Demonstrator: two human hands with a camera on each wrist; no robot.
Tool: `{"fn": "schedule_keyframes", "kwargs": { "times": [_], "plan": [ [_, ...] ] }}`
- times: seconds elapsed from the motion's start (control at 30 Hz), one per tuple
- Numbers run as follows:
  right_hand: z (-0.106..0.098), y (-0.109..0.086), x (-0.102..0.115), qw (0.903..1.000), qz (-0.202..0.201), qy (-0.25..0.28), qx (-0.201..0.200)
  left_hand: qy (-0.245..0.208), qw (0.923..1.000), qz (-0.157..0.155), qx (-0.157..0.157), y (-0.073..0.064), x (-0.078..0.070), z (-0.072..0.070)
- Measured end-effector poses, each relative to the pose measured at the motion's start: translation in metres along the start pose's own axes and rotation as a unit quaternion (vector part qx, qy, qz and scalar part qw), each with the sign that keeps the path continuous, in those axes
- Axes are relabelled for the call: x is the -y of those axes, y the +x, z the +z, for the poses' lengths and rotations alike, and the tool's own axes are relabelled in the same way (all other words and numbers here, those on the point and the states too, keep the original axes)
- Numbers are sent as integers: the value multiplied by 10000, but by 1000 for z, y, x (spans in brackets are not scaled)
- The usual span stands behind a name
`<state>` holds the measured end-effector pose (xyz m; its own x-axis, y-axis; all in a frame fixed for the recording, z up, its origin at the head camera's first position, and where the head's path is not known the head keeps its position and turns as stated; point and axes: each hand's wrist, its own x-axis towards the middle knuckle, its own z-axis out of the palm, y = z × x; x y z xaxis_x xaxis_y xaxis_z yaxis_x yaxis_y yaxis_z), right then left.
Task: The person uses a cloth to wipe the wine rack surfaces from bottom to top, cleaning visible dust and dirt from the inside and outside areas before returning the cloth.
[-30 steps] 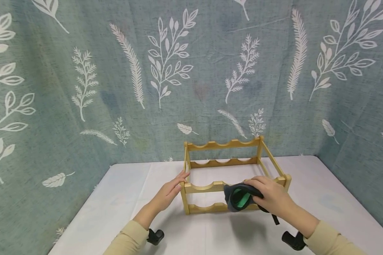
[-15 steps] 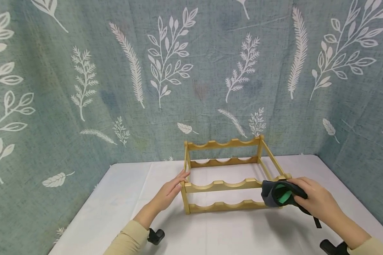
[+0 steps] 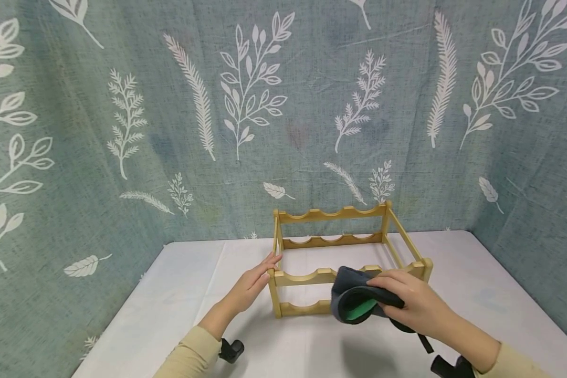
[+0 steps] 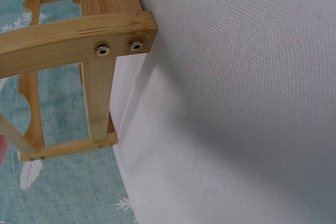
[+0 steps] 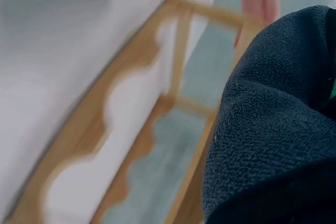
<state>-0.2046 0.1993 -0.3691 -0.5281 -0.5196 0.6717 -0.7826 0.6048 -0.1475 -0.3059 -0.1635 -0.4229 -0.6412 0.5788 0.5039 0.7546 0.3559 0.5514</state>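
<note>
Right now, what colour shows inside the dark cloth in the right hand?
Green shows inside the cloth, best seen in the head view.

At twelve o'clock I see a muted teal backdrop (image 3: 302,100) printed with white leaves and feathery sprigs, and at six a plain white desk (image 3: 302,344). Toward five o'clock the rack (image 3: 304,279) is honey-coloured wood with streaky grain, and the fabric piece (image 3: 352,280) is dark navy, bright green inside, black-trimmed. The left sleeve (image 3: 189,350) at seven and right sleeve (image 3: 507,362) at four are plain beige.
</note>
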Motion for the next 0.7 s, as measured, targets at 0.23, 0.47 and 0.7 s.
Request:
{"fn": "schedule_keyframes", "kwargs": {
  "times": [0.23, 0.47, 0.7],
  "plan": [
    [46, 43, 24, 9917, -1076, 684, 156, 38, 9998, -166, 122, -1, 0, -2],
    [93, 72, 32, 9954, -955, 15, 59, 13, 9997, -192, 125, 0, -2, -3],
    [85, 56, 19, 9978, -191, -598, 217, -12, 9997, -209, 104, -1, -1, -2]
  ]
}}
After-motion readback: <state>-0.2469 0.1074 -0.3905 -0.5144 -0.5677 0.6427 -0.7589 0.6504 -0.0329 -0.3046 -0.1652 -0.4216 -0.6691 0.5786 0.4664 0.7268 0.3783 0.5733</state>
